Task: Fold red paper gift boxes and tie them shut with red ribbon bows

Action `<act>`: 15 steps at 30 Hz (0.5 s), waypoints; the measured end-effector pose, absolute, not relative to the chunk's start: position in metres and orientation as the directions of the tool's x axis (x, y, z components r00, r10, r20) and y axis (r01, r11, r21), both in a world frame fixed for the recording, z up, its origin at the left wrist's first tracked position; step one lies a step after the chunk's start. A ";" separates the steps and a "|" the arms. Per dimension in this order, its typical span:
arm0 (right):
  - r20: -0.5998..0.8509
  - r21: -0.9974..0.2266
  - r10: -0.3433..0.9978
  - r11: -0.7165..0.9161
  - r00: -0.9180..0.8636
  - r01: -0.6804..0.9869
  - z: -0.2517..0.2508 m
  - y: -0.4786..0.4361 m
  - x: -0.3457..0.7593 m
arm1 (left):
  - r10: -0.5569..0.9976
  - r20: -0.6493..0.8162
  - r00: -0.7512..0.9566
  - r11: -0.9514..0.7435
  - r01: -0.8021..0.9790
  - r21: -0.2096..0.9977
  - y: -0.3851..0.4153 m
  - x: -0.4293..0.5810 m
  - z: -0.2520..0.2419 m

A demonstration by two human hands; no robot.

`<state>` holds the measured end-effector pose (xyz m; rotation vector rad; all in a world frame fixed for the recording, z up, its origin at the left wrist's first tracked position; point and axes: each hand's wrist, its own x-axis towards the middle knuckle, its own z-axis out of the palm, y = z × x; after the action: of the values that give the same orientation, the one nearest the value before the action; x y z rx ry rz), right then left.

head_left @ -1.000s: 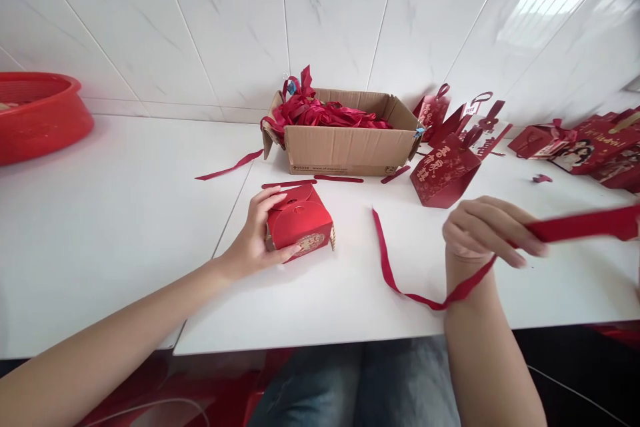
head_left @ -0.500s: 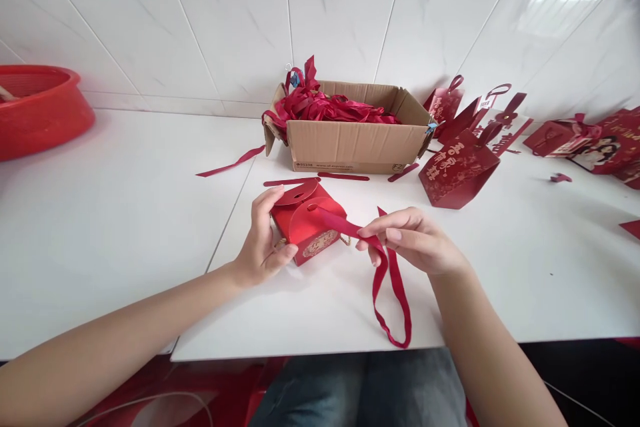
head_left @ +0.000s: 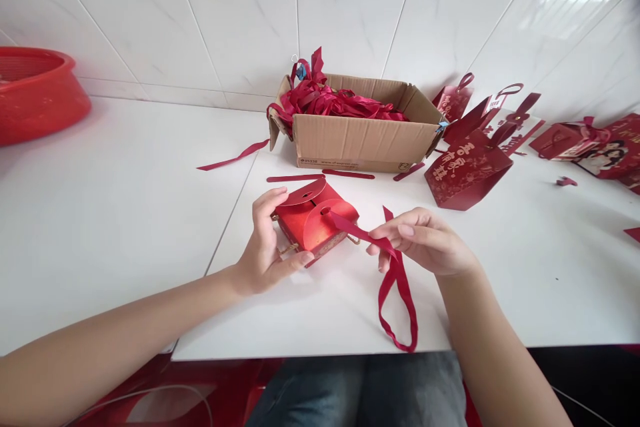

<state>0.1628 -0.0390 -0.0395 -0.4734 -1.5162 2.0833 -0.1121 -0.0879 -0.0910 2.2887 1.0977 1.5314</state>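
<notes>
Left hand (head_left: 267,240) grips the small red box (head_left: 317,220) on the worktop (head_left: 125,213), holding its left side. Right hand (head_left: 420,240) pinches the red ribbon (head_left: 357,230), tip at the hole (head_left: 325,211) in the near flap (head_left: 314,230); can't tell if it's through. Box looks folded up, far flap (head_left: 303,194) apart from near one, no bow yet. Ribbon's rest trails loose, untied. Carton (head_left: 365,143) behind holds more.

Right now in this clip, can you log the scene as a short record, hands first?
Left hand: grips small red box by its left side
Right hand: pinches red ribbon
Ribbon tip: at hole in nearer flap; whether through, unclear
Behind: open cardboard carton heaped with ribbons
Right of carton: several red gift boxes
Far left: red basin
</notes>
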 end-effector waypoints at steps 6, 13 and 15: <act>-0.022 -0.936 0.577 -0.298 -0.816 -0.186 -0.040 -0.039 0.163 | 0.673 0.721 0.161 -0.676 0.530 0.513 -0.091 -0.112 -0.094; -0.035 -0.931 0.571 -0.318 -0.820 -0.181 -0.039 -0.039 0.162 | 0.633 0.760 0.146 -0.692 0.546 0.472 -0.091 -0.111 -0.095; -0.042 -0.934 0.577 -0.313 -0.816 -0.173 -0.038 -0.040 0.161 | 0.621 0.769 0.151 -0.696 0.557 0.453 -0.091 -0.111 -0.094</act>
<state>0.1610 -0.0400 -0.0382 -0.5158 -1.4673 2.1593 -0.1109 -0.0915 -0.0945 2.3361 1.1975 1.6110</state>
